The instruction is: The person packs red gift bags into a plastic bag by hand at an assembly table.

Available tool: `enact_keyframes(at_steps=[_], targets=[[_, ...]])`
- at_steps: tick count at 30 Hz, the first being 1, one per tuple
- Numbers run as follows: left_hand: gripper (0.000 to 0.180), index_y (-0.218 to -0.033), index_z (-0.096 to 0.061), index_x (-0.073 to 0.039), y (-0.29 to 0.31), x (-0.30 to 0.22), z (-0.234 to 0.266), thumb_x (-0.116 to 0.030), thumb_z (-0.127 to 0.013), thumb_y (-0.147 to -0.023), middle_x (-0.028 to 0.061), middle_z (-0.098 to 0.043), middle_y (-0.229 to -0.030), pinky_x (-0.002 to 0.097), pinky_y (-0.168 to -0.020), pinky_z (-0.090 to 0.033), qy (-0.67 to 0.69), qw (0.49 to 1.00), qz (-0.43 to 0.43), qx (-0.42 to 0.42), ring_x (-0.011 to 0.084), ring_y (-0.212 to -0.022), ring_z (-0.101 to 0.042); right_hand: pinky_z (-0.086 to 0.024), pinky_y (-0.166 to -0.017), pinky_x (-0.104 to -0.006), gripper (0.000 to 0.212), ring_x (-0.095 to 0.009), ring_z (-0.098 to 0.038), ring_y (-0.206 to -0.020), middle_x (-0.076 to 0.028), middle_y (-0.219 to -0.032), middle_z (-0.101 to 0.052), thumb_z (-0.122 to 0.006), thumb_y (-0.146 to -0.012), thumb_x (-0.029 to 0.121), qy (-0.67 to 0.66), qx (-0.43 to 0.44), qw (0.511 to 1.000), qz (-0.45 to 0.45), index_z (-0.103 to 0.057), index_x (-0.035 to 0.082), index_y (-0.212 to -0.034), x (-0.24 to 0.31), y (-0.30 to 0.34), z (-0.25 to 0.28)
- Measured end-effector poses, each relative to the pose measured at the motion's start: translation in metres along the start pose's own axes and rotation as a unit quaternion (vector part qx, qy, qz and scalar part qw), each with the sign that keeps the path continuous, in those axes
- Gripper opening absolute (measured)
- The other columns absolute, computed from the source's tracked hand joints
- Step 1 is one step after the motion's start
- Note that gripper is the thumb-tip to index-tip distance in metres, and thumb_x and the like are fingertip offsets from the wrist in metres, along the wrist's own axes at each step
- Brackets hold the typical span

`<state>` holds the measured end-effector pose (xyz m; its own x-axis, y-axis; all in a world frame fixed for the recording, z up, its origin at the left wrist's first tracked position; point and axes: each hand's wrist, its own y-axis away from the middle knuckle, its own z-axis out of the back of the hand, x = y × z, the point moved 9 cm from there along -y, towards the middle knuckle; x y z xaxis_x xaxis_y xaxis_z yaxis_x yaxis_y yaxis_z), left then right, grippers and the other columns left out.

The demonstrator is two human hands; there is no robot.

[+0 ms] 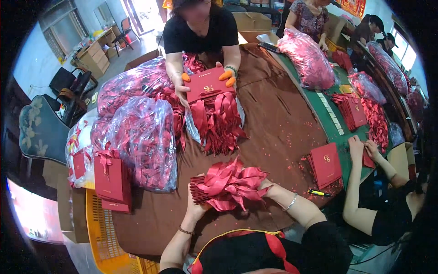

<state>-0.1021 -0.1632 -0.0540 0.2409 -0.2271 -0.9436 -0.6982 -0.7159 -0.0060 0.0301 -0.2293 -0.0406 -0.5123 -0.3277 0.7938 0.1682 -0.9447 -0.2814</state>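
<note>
Between my two hands is a stack of dark red paper gift bags [198,192], its edges showing on the left. Loose red satin ribbons [235,182] spill over the top and hide most of it. My left hand [196,208] grips the left end from below. On the right side my right hand [265,189] holds the bundle, its fingers mostly covered by ribbon. Across the table, a person with orange finger covers holds more red bags [206,84] with gold lettering, above a ribbon-filled clear plastic bag [216,123].
Bulging plastic bags [141,141] of red ribboned goods sit on the left, beside stacked red bags [112,180] and a yellow crate [102,233]. Rightward are another red stack [325,165], a yellow marker [320,193] and a co-worker's hands [362,148]. Brown cloth [269,105] covers the table.
</note>
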Motion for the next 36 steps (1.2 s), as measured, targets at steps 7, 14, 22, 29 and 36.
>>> enact_keyframes(at_steps=[7,14,22,29,36], targets=[[0.053,-0.11,-0.043,-0.002,-0.013,0.006,0.023,-0.008,-0.074,-0.068,0.006,-0.053,-0.105,0.0304,-0.085,-0.044,-0.052,0.994,-0.063,-0.072,0.0168,-0.097,-0.053,-0.049,-0.07,-0.0309,0.021,-0.019,-0.06,-0.083,-0.009,-0.096,-0.063,-0.058,-0.085,0.019,-0.015,-0.003,0.998,-0.062,-0.061,0.004,-0.098,0.018,-0.016,0.019],[0.071,-0.113,-0.04,-0.003,-0.026,-0.075,-0.009,-0.013,-0.083,-0.056,0.0062,-0.06,-0.091,0.0293,-0.077,-0.049,-0.163,0.976,-0.132,-0.063,0.0147,-0.085,-0.059,-0.045,-0.085,-0.0301,0.025,-0.017,-0.055,-0.097,-0.005,-0.109,-0.058,-0.054,-0.086,0.014,-0.323,-0.1,0.94,-0.05,-0.056,0.005,-0.11,0.025,-0.019,0.04],[0.05,-0.1,-0.048,-0.004,-0.022,-0.081,0.01,-0.014,-0.079,-0.063,0.0064,-0.06,-0.089,0.0282,-0.072,-0.048,-0.232,0.959,-0.11,-0.119,0.015,-0.08,-0.059,-0.044,-0.087,-0.0297,0.027,-0.016,-0.055,-0.098,-0.006,-0.109,-0.059,-0.052,-0.088,0.02,-0.257,-0.045,0.956,-0.133,-0.056,0.005,-0.111,0.016,-0.035,0.036],[0.028,-0.109,-0.046,-0.004,-0.053,-0.013,0.069,-0.005,-0.055,-0.082,0.0053,-0.053,-0.102,0.035,-0.083,-0.048,0.081,0.988,-0.076,-0.108,0.0182,-0.092,-0.055,-0.042,-0.091,-0.0263,0.033,-0.017,-0.053,-0.102,-0.007,-0.118,-0.052,-0.044,-0.087,-0.001,-0.758,0.075,0.645,-0.07,-0.046,0.0,-0.12,0.017,-0.059,0.024],[0.04,-0.123,-0.045,-0.003,-0.043,0.01,0.071,-0.018,-0.051,-0.086,0.01,-0.05,-0.122,0.037,-0.094,-0.039,-0.25,0.966,-0.051,-0.044,0.0204,-0.109,-0.049,-0.041,-0.089,-0.0302,0.025,-0.014,-0.053,-0.099,-0.004,-0.108,-0.056,-0.044,-0.089,0.011,-0.452,-0.01,0.883,-0.127,-0.052,0.007,-0.112,-0.026,-0.065,0.017]])
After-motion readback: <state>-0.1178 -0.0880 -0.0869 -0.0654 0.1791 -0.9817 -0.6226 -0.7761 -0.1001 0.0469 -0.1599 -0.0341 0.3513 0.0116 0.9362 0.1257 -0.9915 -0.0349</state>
